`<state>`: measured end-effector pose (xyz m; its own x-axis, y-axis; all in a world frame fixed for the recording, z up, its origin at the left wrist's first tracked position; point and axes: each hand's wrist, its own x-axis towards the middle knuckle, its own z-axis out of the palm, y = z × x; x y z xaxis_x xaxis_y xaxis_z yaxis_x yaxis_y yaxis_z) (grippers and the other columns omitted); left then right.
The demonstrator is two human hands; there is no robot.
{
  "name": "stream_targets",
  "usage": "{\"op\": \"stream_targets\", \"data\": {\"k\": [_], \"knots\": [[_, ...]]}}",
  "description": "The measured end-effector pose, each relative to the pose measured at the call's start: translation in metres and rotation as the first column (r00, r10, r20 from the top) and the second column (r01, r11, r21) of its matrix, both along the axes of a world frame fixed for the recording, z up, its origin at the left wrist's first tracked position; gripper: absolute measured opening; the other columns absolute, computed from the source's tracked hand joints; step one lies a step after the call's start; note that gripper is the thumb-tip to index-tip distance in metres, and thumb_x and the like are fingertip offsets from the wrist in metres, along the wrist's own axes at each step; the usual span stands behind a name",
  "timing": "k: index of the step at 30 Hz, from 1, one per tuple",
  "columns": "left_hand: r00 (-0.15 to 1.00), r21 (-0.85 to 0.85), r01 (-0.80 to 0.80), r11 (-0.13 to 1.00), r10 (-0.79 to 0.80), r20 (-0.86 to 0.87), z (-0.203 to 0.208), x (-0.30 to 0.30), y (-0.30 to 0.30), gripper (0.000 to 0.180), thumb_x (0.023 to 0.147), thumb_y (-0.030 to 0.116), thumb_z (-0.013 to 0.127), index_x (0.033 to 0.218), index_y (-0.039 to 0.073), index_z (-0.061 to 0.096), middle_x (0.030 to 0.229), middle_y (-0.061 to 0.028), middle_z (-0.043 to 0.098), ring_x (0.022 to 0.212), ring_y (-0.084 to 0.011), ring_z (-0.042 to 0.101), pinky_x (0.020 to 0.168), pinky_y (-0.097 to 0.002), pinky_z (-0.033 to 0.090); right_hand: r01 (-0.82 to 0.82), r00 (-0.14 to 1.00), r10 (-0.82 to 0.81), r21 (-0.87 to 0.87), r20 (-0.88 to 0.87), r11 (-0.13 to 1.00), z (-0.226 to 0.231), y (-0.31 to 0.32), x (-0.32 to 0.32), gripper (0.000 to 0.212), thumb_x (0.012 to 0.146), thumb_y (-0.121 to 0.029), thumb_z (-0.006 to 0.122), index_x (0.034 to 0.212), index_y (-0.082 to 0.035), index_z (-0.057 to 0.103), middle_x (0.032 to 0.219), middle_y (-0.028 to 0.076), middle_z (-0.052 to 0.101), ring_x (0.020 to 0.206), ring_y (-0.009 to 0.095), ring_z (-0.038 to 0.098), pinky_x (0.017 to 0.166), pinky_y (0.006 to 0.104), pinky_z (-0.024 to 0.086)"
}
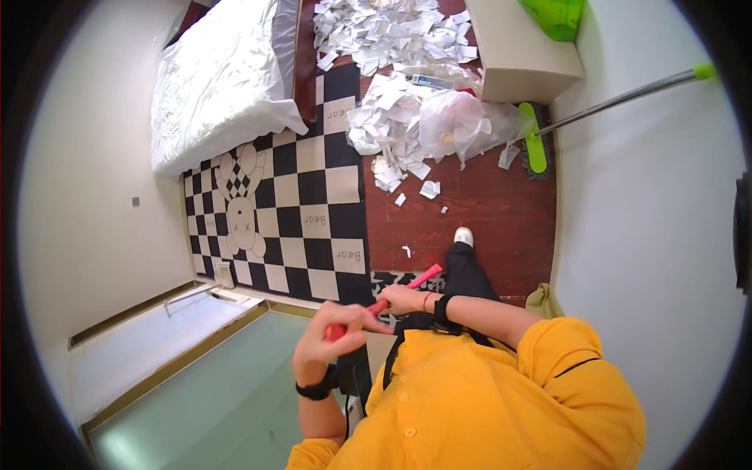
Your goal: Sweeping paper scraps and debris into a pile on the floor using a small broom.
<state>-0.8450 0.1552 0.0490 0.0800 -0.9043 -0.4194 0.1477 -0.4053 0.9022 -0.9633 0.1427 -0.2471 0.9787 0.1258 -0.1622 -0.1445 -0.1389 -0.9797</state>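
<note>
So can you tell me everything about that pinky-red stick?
The pinky-red stick is slim and straight, pink at its far end, redder at the near one, maybe plastic. It slants away to the right, held in both hands: the left hand at the red end, the right hand farther along. The pink end pokes out past the right hand; fingers hide some of the rest.

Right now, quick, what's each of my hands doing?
Left hand: closed around the red-pink stick near its red end, at least one finger extended.
Right hand: closed, holding the same stick farther along.
</note>
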Motion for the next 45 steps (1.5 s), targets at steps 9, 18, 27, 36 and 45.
{"op": "stream_targets", "data": {"k": [9,18,27,36,45], "knots": [[0.893,-0.131,-0.415,0.9,0.431,0.128,-0.056,0.021,-0.026,0.039,0.091,-0.002,0.06,0.059,0.002,0.038,0.105,-0.0223,0.07,0.106,-0.0244,0.066,0.078,-0.0254,0.049,0.317,0.943,-0.332,-0.355,0.02,0.879,-0.021,-0.05,0.069,0.011,0.073,-0.017,0.07,0.074,-0.006,0.07,0.078,0.02,0.068,0.078,0.04,0.067,0.07,0.0483,0.055],[0.785,-0.405,-0.442,0.801,0.563,0.258,-0.072,0.045,-0.071,0.036,0.09,-0.004,0.063,0.062,0.0,0.04,0.073,-0.0015,0.053,0.129,-0.03,0.051,0.092,-0.0289,0.041,0.359,0.933,-0.287,-0.562,0.216,0.745,-0.007,-0.211,0.157,0.016,0.073,-0.021,0.073,0.076,-0.007,0.068,0.079,0.018,0.066,0.079,0.039,0.066,0.069,0.0473,0.053],[0.855,-0.494,-0.062,0.867,0.302,0.421,-0.001,0.039,-0.019,0.036,0.077,-0.005,0.071,0.057,0.003,0.041,0.061,-0.0094,0.054,0.102,-0.0312,0.071,0.078,-0.035,0.052,0.445,0.876,-0.332,-0.324,0.35,0.835,0.075,-0.135,0.107,0.03,0.082,-0.025,0.073,0.068,-0.005,0.055,0.069,0.017,0.057,0.066,0.041,0.058,0.057,0.046,0.045],[0.936,-0.377,0.113,0.919,0.028,0.35,-0.028,0.108,-0.007,0.037,0.082,0.002,0.071,0.057,0.002,0.045,0.058,-0.0097,0.057,0.07,-0.0225,0.069,0.057,-0.0305,0.044,-0.089,0.988,0.064,-0.186,-0.138,0.978,0.069,-0.108,0.145,0.016,0.08,-0.017,0.069,0.078,-0.003,0.063,0.072,0.015,0.061,0.066,0.028,0.06,0.063,0.0378,0.048],[0.892,-0.547,0.034,0.836,0.222,0.395,-0.089,0.195,-0.016,0.03,0.078,0.002,0.069,0.059,0.003,0.046,0.062,-0.0093,0.056,0.108,-0.029,0.067,0.074,-0.035,0.05,0.089,0.995,-0.053,-0.578,0.08,0.811,0.024,-0.172,0.251,0.029,0.081,-0.031,0.073,0.071,-0.005,0.064,0.08,0.015,0.064,0.074,0.037,0.062,0.065,0.0448,0.049]]}}
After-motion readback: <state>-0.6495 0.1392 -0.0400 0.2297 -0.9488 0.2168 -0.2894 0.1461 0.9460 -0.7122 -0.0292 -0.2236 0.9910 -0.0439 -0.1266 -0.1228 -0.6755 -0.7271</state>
